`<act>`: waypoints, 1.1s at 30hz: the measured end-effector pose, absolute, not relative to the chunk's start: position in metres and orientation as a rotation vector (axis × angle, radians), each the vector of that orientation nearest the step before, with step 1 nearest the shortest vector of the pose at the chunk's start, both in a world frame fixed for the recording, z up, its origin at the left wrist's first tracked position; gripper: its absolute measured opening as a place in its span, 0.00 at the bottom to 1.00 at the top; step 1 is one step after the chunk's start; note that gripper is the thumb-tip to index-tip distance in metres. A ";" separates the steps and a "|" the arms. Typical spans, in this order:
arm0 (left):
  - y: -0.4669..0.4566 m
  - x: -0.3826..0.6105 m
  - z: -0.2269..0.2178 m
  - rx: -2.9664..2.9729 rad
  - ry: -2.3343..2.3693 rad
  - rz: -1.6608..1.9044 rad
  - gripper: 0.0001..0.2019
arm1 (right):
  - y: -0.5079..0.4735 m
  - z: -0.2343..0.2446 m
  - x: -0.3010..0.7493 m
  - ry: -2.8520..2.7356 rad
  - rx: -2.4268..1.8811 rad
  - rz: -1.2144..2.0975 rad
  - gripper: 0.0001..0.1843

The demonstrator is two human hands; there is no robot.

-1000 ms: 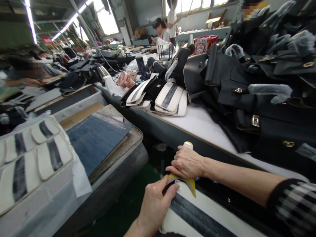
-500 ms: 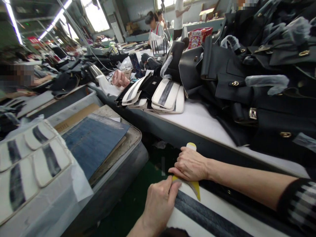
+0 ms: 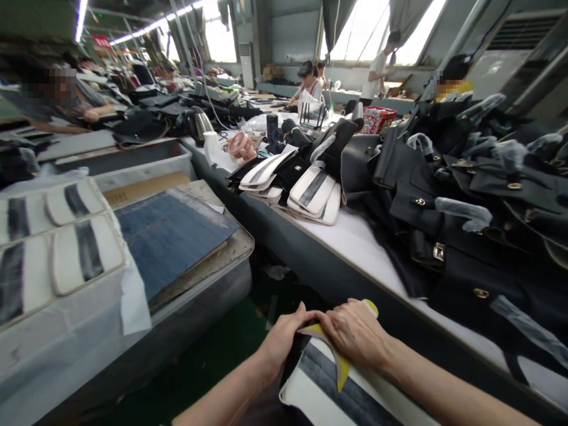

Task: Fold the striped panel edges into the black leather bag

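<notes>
A white panel with a black stripe (image 3: 331, 381) lies in front of me, with black material along its near-left side. My left hand (image 3: 277, 343) is closed around its far end, thumb on top and fingertips close to the right hand. My right hand (image 3: 355, 331) is wrapped around a yellow-and-white tool. The tool's crescent-shaped yellow part (image 3: 342, 370) presses across the panel, and a round yellow-and-white end sticks out beyond the knuckles. The tool's middle is hidden under my right hand.
Striped white panels (image 3: 89, 254) lie on a covered bin at left, beside a blue board (image 3: 173, 236). More striped panels (image 3: 313, 192) are stacked on the long table (image 3: 359, 228). Black bags (image 3: 465, 219) crowd the right. Other people work in the background.
The yellow tool and my right hand have swung over the panel's far end. My left hand has shifted its grip around that end, and the panel has turned. The view has tilted up.
</notes>
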State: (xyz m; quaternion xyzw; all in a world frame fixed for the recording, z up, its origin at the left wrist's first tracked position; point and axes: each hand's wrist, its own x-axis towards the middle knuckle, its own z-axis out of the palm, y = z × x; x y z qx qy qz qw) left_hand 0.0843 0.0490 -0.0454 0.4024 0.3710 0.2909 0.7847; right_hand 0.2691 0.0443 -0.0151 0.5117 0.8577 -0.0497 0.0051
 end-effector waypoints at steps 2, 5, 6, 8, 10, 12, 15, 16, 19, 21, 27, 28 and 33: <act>0.050 0.085 -0.048 0.864 0.786 0.644 0.24 | 0.042 -0.014 0.271 2.679 1.605 -0.149 0.32; 0.052 0.086 -0.049 0.897 0.767 0.666 0.18 | 0.037 -0.014 0.275 2.655 1.643 -0.147 0.32; 0.053 0.086 -0.049 0.896 0.751 0.659 0.18 | 0.036 -0.015 0.277 2.637 1.668 -0.152 0.33; 0.056 0.086 -0.050 0.888 0.731 0.623 0.19 | 0.032 -0.016 0.280 2.603 1.711 -0.171 0.34; 0.059 0.087 -0.052 0.908 0.755 0.569 0.21 | 0.030 -0.016 0.283 2.584 1.717 -0.178 0.34; 0.064 0.089 -0.053 0.954 0.792 0.521 0.22 | 0.030 -0.015 0.283 2.557 1.711 -0.162 0.34; 0.070 0.089 -0.053 0.996 0.809 0.475 0.23 | 0.031 -0.013 0.281 2.508 1.717 -0.138 0.34; 0.072 0.089 -0.052 1.004 0.803 0.468 0.23 | 0.031 -0.012 0.280 2.496 1.722 -0.135 0.34; 0.072 0.087 -0.051 1.049 0.798 0.468 0.24 | 0.025 -0.007 0.285 2.452 1.754 -0.131 0.34; 0.069 0.087 -0.052 1.091 0.814 0.489 0.24 | 0.016 -0.002 0.297 2.386 1.815 -0.125 0.31; 0.060 0.088 -0.056 1.209 0.862 0.554 0.21 | -0.041 0.016 0.339 1.966 2.499 -0.888 0.29; 0.059 0.087 -0.057 1.215 0.864 0.562 0.21 | -0.055 0.020 0.338 1.888 2.582 -1.111 0.30; 0.038 0.072 -0.062 1.146 0.840 0.575 0.32 | -0.126 0.027 0.282 1.109 2.879 -2.538 0.26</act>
